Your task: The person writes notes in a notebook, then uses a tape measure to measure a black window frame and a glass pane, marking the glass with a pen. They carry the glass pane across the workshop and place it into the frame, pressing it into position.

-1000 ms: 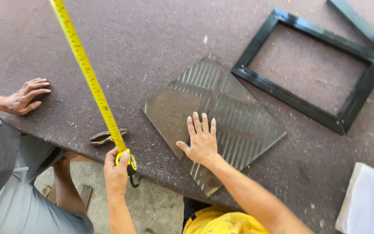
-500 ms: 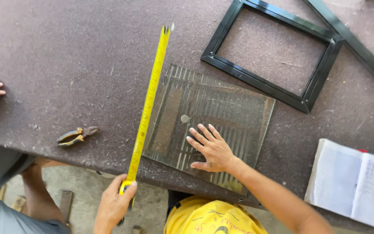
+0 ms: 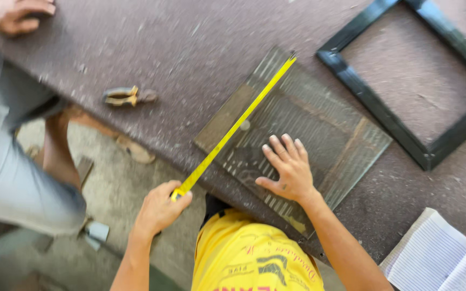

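A ribbed pane of glass (image 3: pixel 319 124) lies on the dark brown table (image 3: pixel 179 48), one corner over the near edge. My right hand (image 3: pixel 289 167) presses flat on the pane with fingers spread. My left hand (image 3: pixel 160 207), below the table edge, grips the case end of a yellow tape measure (image 3: pixel 238 124). The tape runs diagonally up across the pane to its far corner.
A black rectangular frame (image 3: pixel 384 116) lies on the table at the upper right. Small pliers (image 3: pixel 125 97) rest near the table edge on the left. An open lined notebook (image 3: pixel 443 256) sits at the lower right. Another person in grey shorts (image 3: pixel 12 161) stands at the left, one hand (image 3: pixel 17 13) on the table.
The tape has swung from near upright to a diagonal across the pane, its tip now at the far corner. My left hand has drawn the tape down. My right hand stays on the glass.
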